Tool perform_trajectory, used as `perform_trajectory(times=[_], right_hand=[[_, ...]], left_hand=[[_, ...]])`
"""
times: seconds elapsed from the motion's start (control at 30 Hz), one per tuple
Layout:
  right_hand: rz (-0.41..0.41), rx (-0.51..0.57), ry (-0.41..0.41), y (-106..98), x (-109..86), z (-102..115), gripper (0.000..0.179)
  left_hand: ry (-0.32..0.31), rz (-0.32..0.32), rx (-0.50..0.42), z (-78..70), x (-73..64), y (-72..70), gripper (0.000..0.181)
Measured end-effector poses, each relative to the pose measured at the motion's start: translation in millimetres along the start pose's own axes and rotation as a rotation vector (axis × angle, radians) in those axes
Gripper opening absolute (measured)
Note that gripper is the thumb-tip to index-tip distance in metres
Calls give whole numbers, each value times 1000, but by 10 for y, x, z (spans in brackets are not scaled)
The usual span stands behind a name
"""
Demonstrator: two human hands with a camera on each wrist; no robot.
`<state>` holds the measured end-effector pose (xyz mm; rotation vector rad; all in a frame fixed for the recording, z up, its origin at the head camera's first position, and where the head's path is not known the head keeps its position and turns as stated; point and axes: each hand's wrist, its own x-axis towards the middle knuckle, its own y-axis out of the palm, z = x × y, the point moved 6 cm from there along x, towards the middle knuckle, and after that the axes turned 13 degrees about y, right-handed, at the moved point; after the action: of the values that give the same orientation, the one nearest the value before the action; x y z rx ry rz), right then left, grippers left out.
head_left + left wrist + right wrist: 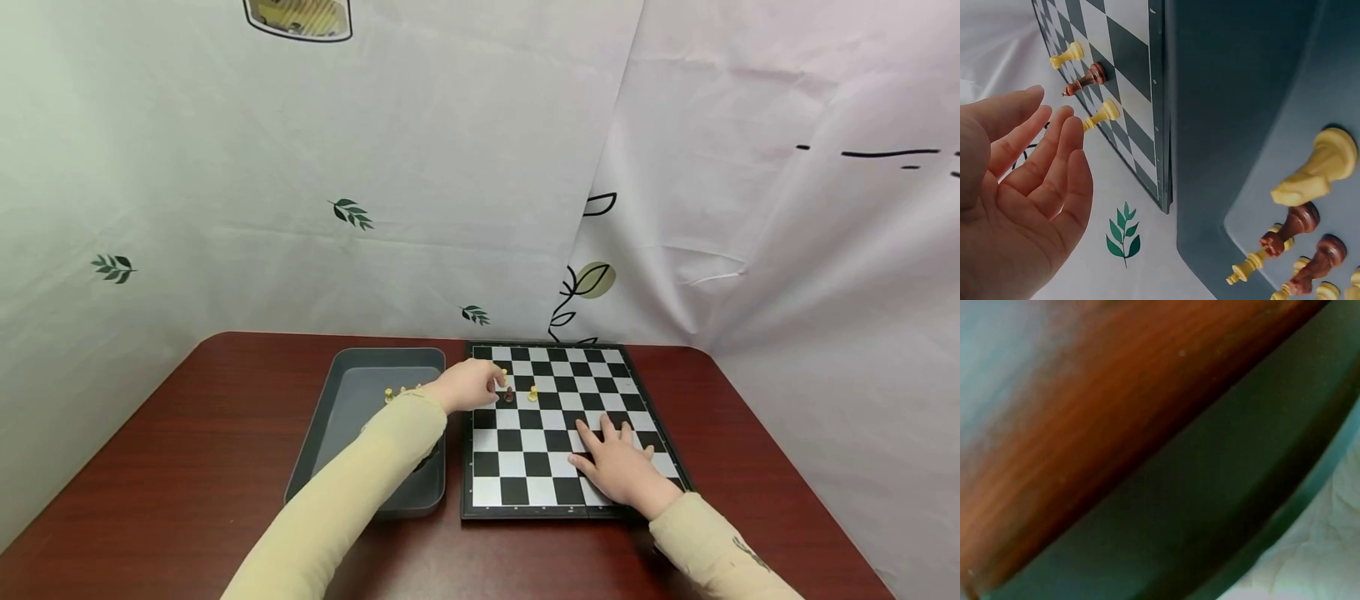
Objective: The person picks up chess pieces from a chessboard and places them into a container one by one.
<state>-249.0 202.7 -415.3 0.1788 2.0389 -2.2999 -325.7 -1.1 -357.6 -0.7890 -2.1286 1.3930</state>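
Note:
My left hand (471, 385) reaches over the left side of a black-and-white chessboard (531, 464). In the left wrist view its fingers are loosely bent, and nothing lies between thumb and fingers. Close to the fingertips stand a brown chess piece (509, 395) and a yellow chess piece (533, 393). Another yellow piece (1105, 112) is partly behind the fingers. My right hand (617, 463) rests on the near right part of the board with fingers spread. The right wrist view is blurred and shows a dark edge and part of the palm (1319, 544).
A grey tray (307, 467) sits left of the board, partly under the left forearm. It holds several yellow and brown pieces, among them a yellow knight (1322, 165). The reddish-brown table (187, 450) backs onto a white cloth (420, 167) with leaf prints.

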Motion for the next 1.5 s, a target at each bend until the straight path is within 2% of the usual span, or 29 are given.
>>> perform_trajectory(times=[0.3,0.4,0.6,0.97,1.2,1.5], right_hand=[[-1,0,3,13,14,-11,61],[-3,1,2,14,8,-10,61],[-14,-2,-3,8,4,-7,61],[-20,2,-3,-2,1,-8,60],[-19,3,-3,-9,-4,2,60],[-20,-4,4,2,7,-4,61]], left_hand=[[-36,56,49,3,124,87,30],[-30,72,69,-9,147,125,32],[4,68,101,-53,203,158,28],[17,55,93,-41,267,170,17],[25,47,85,-17,285,169,20],[25,50,99,8,294,195,15]])
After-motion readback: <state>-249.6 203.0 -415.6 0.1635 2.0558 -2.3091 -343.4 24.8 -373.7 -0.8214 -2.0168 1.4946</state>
